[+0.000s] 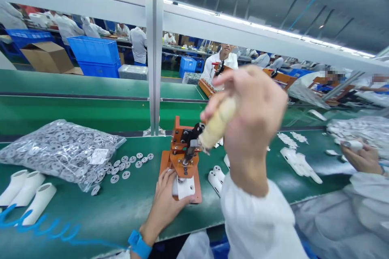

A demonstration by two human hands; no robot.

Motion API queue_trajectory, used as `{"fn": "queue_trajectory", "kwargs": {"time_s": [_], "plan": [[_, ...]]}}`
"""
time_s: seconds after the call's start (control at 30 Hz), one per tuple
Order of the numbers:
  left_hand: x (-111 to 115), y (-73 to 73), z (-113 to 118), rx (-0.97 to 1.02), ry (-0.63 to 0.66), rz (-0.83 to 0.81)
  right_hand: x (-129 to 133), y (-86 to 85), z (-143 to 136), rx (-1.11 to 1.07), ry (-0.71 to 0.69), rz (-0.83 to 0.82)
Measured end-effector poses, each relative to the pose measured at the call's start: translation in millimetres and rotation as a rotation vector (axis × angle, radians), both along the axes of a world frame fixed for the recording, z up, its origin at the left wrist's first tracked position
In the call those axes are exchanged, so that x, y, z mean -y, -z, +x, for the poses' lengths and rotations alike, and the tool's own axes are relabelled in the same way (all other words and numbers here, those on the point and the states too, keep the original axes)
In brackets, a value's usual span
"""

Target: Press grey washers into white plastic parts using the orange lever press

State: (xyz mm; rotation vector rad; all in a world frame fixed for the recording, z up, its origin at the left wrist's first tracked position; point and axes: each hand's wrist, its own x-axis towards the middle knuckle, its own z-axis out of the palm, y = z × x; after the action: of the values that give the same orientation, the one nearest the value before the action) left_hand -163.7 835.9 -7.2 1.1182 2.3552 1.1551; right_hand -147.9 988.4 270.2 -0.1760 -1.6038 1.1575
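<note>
An orange fixture (195, 188) with a black toggle clamp stands on the green bench in front of me. My left hand (167, 198), a blue band at its wrist, holds a white plastic part (186, 188) at the fixture's base, under the clamp head. My right hand (252, 105) is raised above and right of the fixture, blurred, its fingers curled around the clamp's lever; a pale yellow covering (219, 123) shows between or over the fingers. Which of the two cannot be told.
On the left lie a bag of grey discs (60, 149), loose discs (125, 175) and white curved parts (39, 202). More white parts (299, 162) lie right. Another person's hand (361, 156) holds a part there. A metal post (154, 48) rises behind the fixture.
</note>
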Motion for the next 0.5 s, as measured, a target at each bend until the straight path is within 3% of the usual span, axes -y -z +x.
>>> {"fn": "queue_trajectory", "kwargs": {"time_s": [0.1, 0.17, 0.23, 0.3, 0.4, 0.43, 0.5], "plan": [[2, 4.8, 3, -0.051, 0.023, -0.024, -51, -14.1, -49, 0.307, -0.044, -0.044], [1, 10.1, 3, -0.138, 0.036, -0.018, -77, -6.5, -74, 0.517, -0.070, -0.110], [0, 16.7, 3, -0.209, 0.045, 0.004, -87, 7.7, -79, 0.622, -0.034, -0.147], [0, 23.6, 2, -0.237, 0.043, 0.031, -78, 24.9, -59, 0.523, 0.146, -0.104], [-1, 33.1, 4, -0.270, 0.023, 0.042, -32, 57.2, 7, 0.199, 0.479, 0.129], [-1, 35.7, 5, -0.275, 0.008, 0.040, -13, 70.5, 32, 0.232, 0.426, 0.223], [-3, 39.4, 8, -0.273, -0.026, 0.032, 24, 100.8, 75, 0.597, 0.077, 0.362]]}}
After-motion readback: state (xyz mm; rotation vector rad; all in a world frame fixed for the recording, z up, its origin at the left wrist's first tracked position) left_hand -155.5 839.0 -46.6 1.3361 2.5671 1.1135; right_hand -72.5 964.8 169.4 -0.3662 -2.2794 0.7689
